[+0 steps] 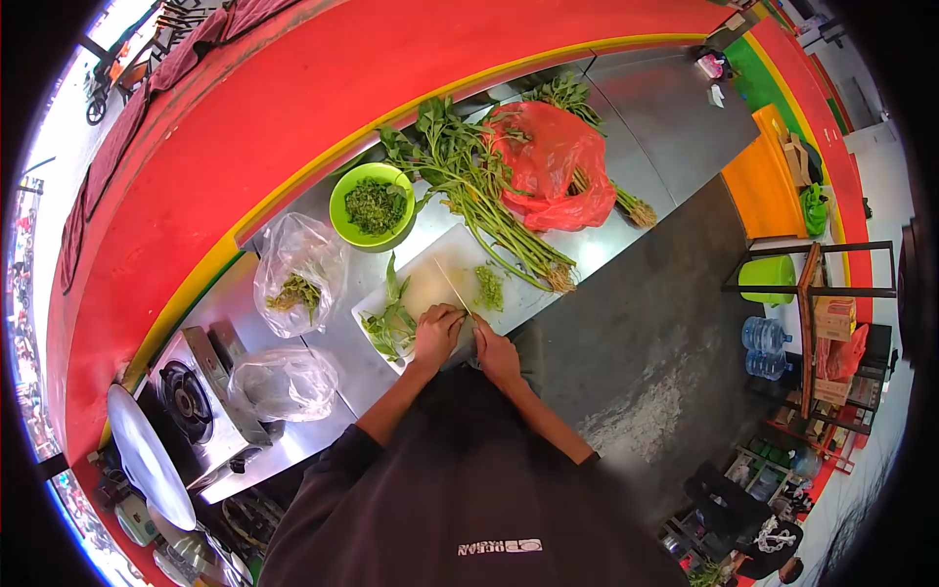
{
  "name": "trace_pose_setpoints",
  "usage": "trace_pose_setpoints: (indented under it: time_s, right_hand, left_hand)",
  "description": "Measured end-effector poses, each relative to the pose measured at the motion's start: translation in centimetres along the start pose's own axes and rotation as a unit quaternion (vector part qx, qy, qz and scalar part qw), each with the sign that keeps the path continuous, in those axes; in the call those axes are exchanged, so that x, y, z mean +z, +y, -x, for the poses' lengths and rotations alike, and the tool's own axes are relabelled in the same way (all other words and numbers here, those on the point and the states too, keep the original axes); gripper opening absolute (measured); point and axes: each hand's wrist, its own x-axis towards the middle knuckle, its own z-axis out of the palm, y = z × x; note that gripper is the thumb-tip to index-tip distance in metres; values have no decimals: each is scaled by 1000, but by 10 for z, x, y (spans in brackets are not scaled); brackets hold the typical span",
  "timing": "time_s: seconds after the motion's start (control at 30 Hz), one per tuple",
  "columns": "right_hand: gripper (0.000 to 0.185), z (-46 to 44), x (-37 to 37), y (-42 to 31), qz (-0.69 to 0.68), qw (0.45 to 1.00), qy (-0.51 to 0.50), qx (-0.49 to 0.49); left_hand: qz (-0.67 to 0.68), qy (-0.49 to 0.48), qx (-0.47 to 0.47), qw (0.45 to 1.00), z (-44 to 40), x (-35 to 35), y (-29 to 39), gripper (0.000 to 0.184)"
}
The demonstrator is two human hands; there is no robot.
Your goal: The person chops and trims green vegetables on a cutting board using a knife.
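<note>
My right hand (pixel 497 352) is closed round the handle of a knife (pixel 452 284), whose thin blade points away from me across a white cutting board (pixel 442 247). Just left of the blade, my left hand (pixel 437 336) rests on the board with its fingers curled together. Whatever lies under those fingers is hidden. Finely cut green pieces (pixel 489 288) lie in a small heap right of the knife. Leafy green sprigs (pixel 393 321) spread over the board's left end, beside my left hand.
Behind the board stand a lime-green bowl (pixel 401 237) of chopped greens and long-stemmed leafy greens (pixel 469 186), partly under a red plastic bag (pixel 553 166). Clear plastic bags (pixel 284 383) and a gas stove (pixel 196 406) are to the left. A person (pixel 748 519) is at lower right.
</note>
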Motion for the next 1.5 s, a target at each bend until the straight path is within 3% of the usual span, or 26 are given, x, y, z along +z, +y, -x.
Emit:
trace_pose_setpoints:
  time_s: [0.43, 0.63, 0.9, 1.0, 1.5]
  right_hand:
    - [40, 4, -6, -1, -8, 1000, -7, 16]
    - [39, 1, -3, 5, -116, 993, 29, -10]
    - [39, 2, -13, -1, -196, 980, 11, 30]
    - [39, 7, -14, -4, -193, 981, 12, 35]
    - [41, 16, -2, 1, -92, 996, -8, 16]
  left_hand:
    - [-6, 7, -18, 1000, 5, 2, -3, 19]
    - [-26, -3, -3, 1000, 4, 2, -6, 23]
    - [-92, -39, 18, 995, 2, -2, 1, 25]
    - [-32, 11, 13, 999, 2, 0, -3, 23]
    - [5, -1, 2, 1000, 6, -2, -6, 18]
